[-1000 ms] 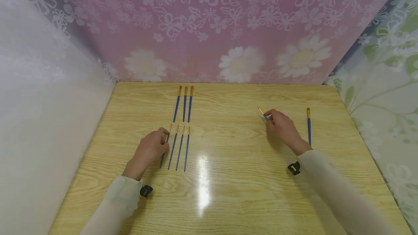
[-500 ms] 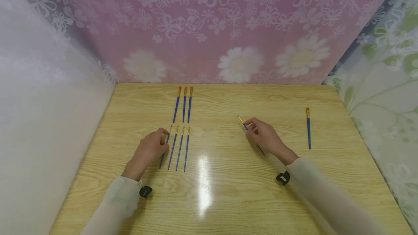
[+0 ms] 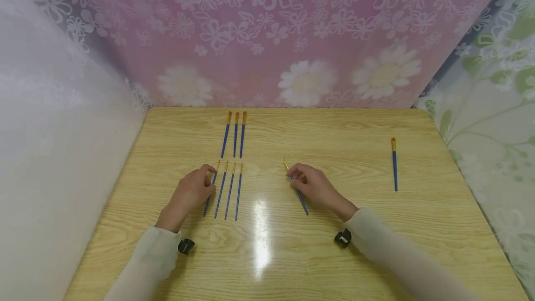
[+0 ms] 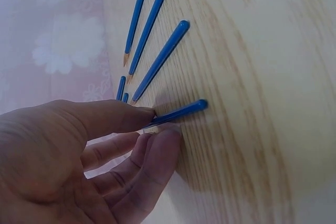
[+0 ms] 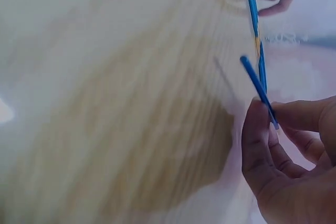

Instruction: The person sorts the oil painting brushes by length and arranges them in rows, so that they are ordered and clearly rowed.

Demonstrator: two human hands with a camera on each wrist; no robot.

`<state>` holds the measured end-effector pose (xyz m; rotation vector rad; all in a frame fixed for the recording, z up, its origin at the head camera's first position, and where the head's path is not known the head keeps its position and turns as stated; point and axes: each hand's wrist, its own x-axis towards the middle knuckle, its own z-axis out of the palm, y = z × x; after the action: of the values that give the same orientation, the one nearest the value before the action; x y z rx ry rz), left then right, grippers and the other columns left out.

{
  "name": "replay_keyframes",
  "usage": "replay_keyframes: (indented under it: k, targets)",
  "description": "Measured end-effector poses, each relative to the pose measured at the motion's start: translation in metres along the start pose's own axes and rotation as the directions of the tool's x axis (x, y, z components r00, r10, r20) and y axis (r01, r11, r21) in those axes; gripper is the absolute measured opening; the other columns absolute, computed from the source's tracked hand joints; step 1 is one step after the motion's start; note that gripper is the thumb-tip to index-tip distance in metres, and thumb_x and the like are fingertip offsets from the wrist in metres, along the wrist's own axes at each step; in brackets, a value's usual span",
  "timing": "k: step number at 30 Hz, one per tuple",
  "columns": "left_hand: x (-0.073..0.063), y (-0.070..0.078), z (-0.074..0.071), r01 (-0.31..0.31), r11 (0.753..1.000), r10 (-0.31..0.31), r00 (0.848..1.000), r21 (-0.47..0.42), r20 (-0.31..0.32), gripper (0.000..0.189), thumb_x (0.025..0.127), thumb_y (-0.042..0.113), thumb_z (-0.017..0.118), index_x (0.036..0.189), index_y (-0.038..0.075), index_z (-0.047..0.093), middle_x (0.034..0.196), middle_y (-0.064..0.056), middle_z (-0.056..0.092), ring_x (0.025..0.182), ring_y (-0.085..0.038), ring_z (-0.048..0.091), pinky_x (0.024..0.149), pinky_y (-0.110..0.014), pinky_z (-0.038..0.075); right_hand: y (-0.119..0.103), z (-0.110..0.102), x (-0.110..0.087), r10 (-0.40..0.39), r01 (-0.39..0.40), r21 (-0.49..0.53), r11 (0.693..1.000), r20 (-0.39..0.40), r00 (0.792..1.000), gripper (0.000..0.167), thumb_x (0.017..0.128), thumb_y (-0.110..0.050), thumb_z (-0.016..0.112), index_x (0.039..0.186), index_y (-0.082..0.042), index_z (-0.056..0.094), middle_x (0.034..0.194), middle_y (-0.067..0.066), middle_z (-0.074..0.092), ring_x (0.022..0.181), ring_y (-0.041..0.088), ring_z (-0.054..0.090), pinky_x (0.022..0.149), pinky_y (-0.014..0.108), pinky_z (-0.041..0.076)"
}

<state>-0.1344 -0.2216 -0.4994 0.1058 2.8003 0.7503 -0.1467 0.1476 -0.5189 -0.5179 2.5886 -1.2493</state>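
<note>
My left hand (image 3: 194,188) pinches the leftmost thin paintbrush (image 3: 207,206) of the near row, which lies on the table. In the left wrist view, thumb and fingers close around that brush's blue handle (image 4: 185,112). Just right of it lie more thin paintbrushes (image 3: 229,196), blue with gold ferrules, bristles toward the far edge. My right hand (image 3: 314,185) pinches another thin paintbrush (image 3: 302,200) to the right of this row. Its blue handle (image 5: 255,80) tilts above the table in the right wrist view, with a shadow apart from it.
Beyond the near row, three wider paintbrushes (image 3: 236,138) with orange bristles lie side by side. One more wide paintbrush (image 3: 394,171) lies alone at the right. A pink flowered curtain (image 3: 259,59) stands along the far edge of the wooden table (image 3: 326,264).
My right hand has carried its thin paintbrush leftward and nearer to me, toward the near row, and the brush has turned more upright in view. My left hand has stayed in place.
</note>
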Motion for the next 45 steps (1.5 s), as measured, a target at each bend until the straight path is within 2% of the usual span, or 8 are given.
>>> replay_keyframes:
  k: [3,6,10,17,23,32,40,45]
  targets:
    - [0.000,-0.001,0.000,-0.005,1.000,0.005,1.000,-0.001,0.000,0.043,0.101,0.007,0.066,0.144,0.001,0.060,0.104,-0.013,0.074,0.080,-0.022,0.062,0.073,-0.040,0.054,-0.005,0.010,0.003,0.004,-0.005,0.040,0.999,0.028,1.000,0.019,0.105,-0.008,0.069,0.124,-0.006,0.071,0.107,0.009,0.073,0.076,0.012,0.065,0.069,0.026,0.056]
    - [0.000,-0.001,0.000,-0.007,1.000,0.007,1.000,0.000,-0.002,0.043,0.101,0.008,0.067,0.144,0.001,0.060,0.104,-0.013,0.073,0.081,-0.022,0.062,0.073,-0.040,0.054,-0.012,0.021,0.006,0.011,-0.014,0.052,0.999,0.046,0.999,0.020,0.105,-0.011,0.071,0.124,-0.007,0.071,0.106,0.007,0.073,0.077,0.011,0.065,0.069,0.025,0.055]
    - [-0.001,-0.002,0.000,-0.006,1.000,0.006,1.000,0.000,-0.002,0.043,0.101,0.008,0.068,0.143,0.001,0.060,0.103,-0.012,0.073,0.081,-0.022,0.062,0.075,-0.041,0.054,-0.022,0.036,0.012,-0.001,0.000,0.016,1.000,0.057,0.998,0.020,0.104,-0.017,0.074,0.123,-0.010,0.071,0.105,0.002,0.074,0.082,0.008,0.063,0.076,0.025,0.053]
    - [0.000,-0.001,0.000,-0.006,1.000,0.006,1.000,-0.006,-0.011,0.043,0.101,0.007,0.068,0.143,0.001,0.060,0.102,-0.012,0.073,0.081,-0.022,0.063,0.074,-0.041,0.055,-0.043,0.056,0.025,-0.031,0.032,-0.026,0.999,0.063,0.998,0.022,0.103,-0.021,0.076,0.122,-0.009,0.072,0.099,-0.002,0.075,0.078,0.006,0.061,0.074,0.025,0.053]
    - [0.001,-0.002,0.000,-0.008,1.000,0.008,1.000,-0.003,-0.015,0.044,0.100,0.007,0.068,0.143,0.001,0.061,0.099,-0.011,0.072,0.081,-0.022,0.062,0.073,-0.039,0.053,-0.055,0.070,0.038,-0.025,0.030,-0.099,0.995,0.052,0.998,0.022,0.103,-0.025,0.076,0.121,-0.011,0.073,0.096,-0.007,0.072,0.079,0.006,0.061,0.077,0.028,0.053]
    - [0.000,0.000,-0.001,-0.009,1.000,0.009,1.000,-0.007,-0.010,0.044,0.100,0.007,0.068,0.143,0.000,0.060,0.099,-0.011,0.072,0.082,-0.022,0.062,0.074,-0.041,0.054,-0.065,0.085,0.052,-0.033,0.047,-0.210,0.977,0.068,0.997,0.022,0.104,-0.030,0.073,0.120,-0.015,0.071,0.095,-0.008,0.066,0.081,0.008,0.059,0.073,0.029,0.051]
    - [0.001,-0.001,0.000,-0.007,1.000,0.007,1.000,-0.006,-0.002,0.044,0.101,0.007,0.067,0.143,0.000,0.060,0.101,-0.012,0.073,0.083,-0.023,0.064,0.076,-0.043,0.056,-0.069,0.091,0.051,-0.038,0.061,-0.311,0.948,0.081,0.996,0.021,0.104,-0.028,0.071,0.121,-0.015,0.070,0.101,-0.004,0.062,0.085,0.011,0.057,0.069,0.029,0.050]
    - [0.000,-0.001,-0.001,-0.007,1.000,0.007,1.000,-0.008,0.000,0.044,0.101,0.008,0.068,0.143,0.000,0.060,0.101,-0.012,0.073,0.083,-0.023,0.064,0.077,-0.043,0.056,-0.072,0.091,0.050,-0.056,0.074,-0.328,0.942,0.065,0.996,0.018,0.105,-0.023,0.070,0.120,-0.013,0.070,0.103,-0.002,0.063,0.085,0.013,0.058,0.069,0.030,0.051]
